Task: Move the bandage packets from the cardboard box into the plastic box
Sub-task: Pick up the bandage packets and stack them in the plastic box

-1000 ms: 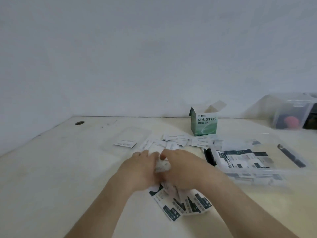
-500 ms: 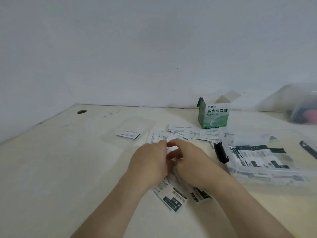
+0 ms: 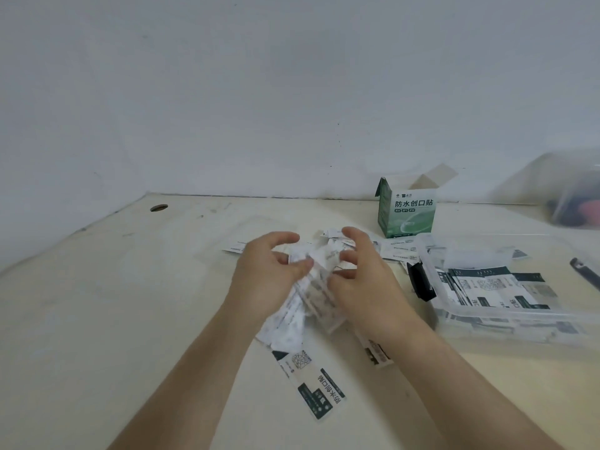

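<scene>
My left hand (image 3: 264,276) and my right hand (image 3: 363,280) hold a bunch of white bandage packets (image 3: 311,287) between them, lifted a little off the table, fingers curled round the bunch. One packet with dark green print (image 3: 311,381) lies flat below the hands. More loose packets (image 3: 397,248) lie scattered behind my hands. The green and white cardboard box (image 3: 406,211) stands open at the back. The clear plastic box (image 3: 506,316) sits to the right with several packets inside.
A clear lid (image 3: 253,235) lies flat behind my left hand. A black clip (image 3: 420,280) sits on the plastic box's left wall. Another clear container (image 3: 571,196) stands at the far right. A cable hole (image 3: 159,208) marks the table's back left.
My hands have gathered the packets and raised them off the table; fewer packets lie below them now. The camera has tilted and moved closer.
</scene>
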Tool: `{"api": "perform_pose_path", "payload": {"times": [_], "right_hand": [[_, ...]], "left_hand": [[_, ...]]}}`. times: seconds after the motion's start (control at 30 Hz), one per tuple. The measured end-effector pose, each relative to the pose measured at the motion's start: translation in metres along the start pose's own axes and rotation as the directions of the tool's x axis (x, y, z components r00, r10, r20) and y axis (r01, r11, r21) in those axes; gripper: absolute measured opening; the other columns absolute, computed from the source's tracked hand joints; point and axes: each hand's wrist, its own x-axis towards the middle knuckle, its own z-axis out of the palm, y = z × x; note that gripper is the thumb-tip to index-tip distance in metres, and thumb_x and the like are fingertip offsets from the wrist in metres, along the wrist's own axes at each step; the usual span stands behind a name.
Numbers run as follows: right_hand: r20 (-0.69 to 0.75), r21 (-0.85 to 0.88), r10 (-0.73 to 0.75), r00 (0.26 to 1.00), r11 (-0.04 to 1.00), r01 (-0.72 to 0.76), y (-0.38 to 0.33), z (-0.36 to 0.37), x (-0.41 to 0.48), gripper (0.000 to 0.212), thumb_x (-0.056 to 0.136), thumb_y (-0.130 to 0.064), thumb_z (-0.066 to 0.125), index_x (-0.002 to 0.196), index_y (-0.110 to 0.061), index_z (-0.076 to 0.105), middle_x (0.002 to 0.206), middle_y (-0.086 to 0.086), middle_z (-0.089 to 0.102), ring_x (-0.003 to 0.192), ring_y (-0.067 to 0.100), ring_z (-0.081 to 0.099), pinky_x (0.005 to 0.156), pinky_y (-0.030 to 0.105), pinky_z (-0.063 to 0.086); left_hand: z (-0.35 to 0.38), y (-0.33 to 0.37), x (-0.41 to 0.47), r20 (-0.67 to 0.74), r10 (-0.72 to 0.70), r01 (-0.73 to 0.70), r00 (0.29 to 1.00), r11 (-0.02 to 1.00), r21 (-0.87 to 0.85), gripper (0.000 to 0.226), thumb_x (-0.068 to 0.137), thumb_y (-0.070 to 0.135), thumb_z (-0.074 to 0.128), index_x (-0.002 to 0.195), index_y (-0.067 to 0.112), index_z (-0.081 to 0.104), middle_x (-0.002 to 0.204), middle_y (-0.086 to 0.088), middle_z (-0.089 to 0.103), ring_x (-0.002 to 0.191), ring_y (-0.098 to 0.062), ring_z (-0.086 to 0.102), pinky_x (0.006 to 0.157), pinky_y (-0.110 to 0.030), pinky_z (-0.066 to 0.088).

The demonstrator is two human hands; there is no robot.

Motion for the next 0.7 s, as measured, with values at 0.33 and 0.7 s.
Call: {"api": "perform_pose_path", "payload": {"times": [0.33, 0.7], "right_hand": [[0.04, 0.168, -0.089, 0.995, 0.982, 0.081, -0.005, 0.007, -0.003, 0.032, 0.091, -0.002, 0.06, 0.107, -0.028, 0.068, 0.098, -0.006, 0.076, 0.089, 0.007, 0.072, 0.079, 0.027, 0.057], [-0.086, -0.023, -0.164, 0.983, 0.986, 0.162, 0.001, 0.007, 0.0, 0.023, 0.092, -0.009, 0.048, 0.091, -0.02, 0.069, 0.09, -0.001, 0.071, 0.088, 0.025, 0.063, 0.068, 0.035, 0.053]], "left_hand": [[0.002, 0.011, -0.006, -0.033, -0.154, 0.099, 0.988, 0.767, -0.634, 0.008, 0.094, 0.017, 0.062, 0.098, 0.017, 0.069, 0.09, -0.008, 0.074, 0.075, -0.021, 0.072, 0.068, -0.036, 0.058], [0.006, 0.008, -0.014, 0.115, -0.031, 0.064, 0.993, 0.952, -0.298, 0.011, 0.091, 0.019, 0.066, 0.096, 0.011, 0.07, 0.085, -0.009, 0.076, 0.073, -0.02, 0.072, 0.062, -0.028, 0.056]]}}
